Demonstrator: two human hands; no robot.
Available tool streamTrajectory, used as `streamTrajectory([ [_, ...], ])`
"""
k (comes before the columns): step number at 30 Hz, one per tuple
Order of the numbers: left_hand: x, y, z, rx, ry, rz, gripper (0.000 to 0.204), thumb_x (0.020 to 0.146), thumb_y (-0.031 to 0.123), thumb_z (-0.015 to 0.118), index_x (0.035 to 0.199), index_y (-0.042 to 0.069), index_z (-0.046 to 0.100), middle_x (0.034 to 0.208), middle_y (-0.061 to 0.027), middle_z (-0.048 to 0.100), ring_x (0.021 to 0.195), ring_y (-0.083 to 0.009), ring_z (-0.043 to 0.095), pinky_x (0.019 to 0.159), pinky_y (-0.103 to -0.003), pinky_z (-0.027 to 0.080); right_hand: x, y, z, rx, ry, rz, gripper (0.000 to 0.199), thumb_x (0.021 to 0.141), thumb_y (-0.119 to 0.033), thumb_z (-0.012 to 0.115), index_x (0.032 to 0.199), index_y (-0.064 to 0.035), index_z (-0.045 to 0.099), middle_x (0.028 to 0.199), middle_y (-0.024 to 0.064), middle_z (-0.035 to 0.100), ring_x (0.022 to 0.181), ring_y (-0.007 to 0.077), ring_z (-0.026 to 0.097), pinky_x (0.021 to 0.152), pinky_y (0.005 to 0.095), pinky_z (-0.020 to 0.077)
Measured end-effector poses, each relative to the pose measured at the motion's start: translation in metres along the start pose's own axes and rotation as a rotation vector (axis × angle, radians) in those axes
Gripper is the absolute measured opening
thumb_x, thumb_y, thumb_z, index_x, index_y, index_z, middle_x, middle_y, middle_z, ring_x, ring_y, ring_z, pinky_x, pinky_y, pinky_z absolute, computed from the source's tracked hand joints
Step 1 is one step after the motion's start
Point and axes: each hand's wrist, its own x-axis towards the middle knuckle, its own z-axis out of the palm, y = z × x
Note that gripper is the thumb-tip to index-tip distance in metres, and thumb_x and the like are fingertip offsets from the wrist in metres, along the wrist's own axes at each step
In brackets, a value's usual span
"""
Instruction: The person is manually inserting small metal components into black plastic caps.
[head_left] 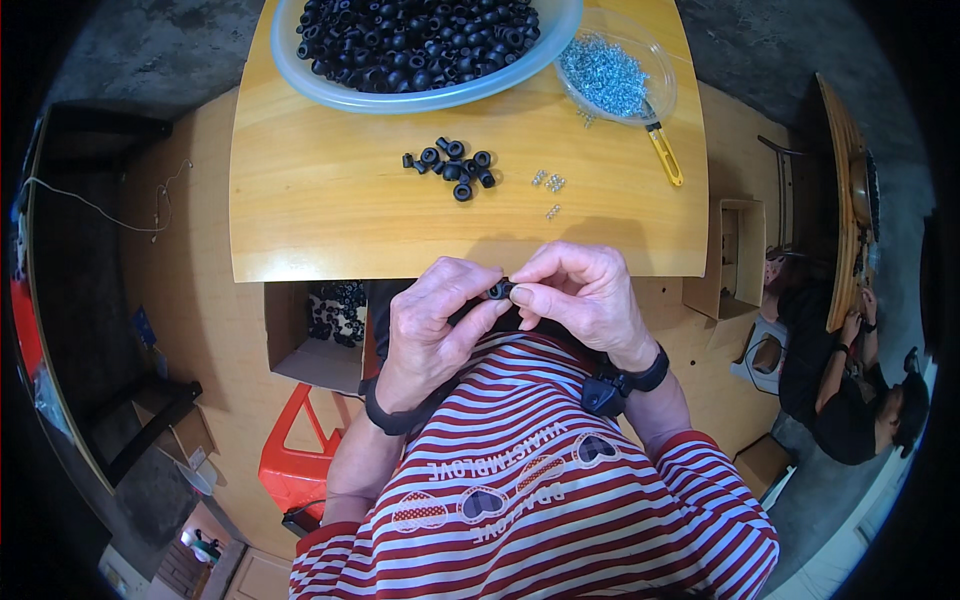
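My left hand [430,320] and my right hand [580,295] meet just in front of the near edge of the wooden table [330,215]. Between their fingertips they pinch one small black rubber ring [498,290]. A loose cluster of the same black rings [455,165] lies on the table beyond my hands. A few small silver screws [550,185] lie to the right of that cluster. Both wrists wear black bands.
A large clear bowl [330,85] full of black rings stands at the table's far edge. Beside it a smaller clear bowl [662,75] holds silver screws, with a yellow-handled tool [665,155] leaning out. An open box of rings [335,315] sits below. Another person [850,385] sits at right.
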Motion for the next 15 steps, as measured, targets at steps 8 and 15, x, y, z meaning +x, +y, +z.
streamTrajectory([
  [8, 0.004, -0.005, -0.002, 0.01, -0.047, 0.054, 0.026, 0.075, 0.003, 0.076, 0.1, 0.0, 0.067, 0.084, -0.0112, 0.065, 0.075, -0.0216, 0.064, 0.065, -0.03, 0.05, 0.009, 0.0, -0.008, 0.112, -0.066, 0.065, 0.005, 0.088, -0.001, 0.066, 0.092, 0.0021, 0.068, 0.078, 0.0057, 0.068, 0.063, 0.0074, 0.064, 0.057, 0.0194, 0.0524],
  [15, 0.008, 0.0, -0.005, 0.065, -0.086, 0.125, 0.025, 0.076, 0.003, 0.075, 0.099, -0.001, 0.066, 0.084, -0.0115, 0.065, 0.075, -0.0231, 0.063, 0.064, -0.031, 0.05, 0.01, 0.0, -0.011, 0.152, -0.111, 0.11, 0.005, 0.087, -0.002, 0.067, 0.091, 0.0025, 0.068, 0.078, 0.0072, 0.068, 0.062, 0.0081, 0.064, 0.056, 0.0203, 0.0527],
])
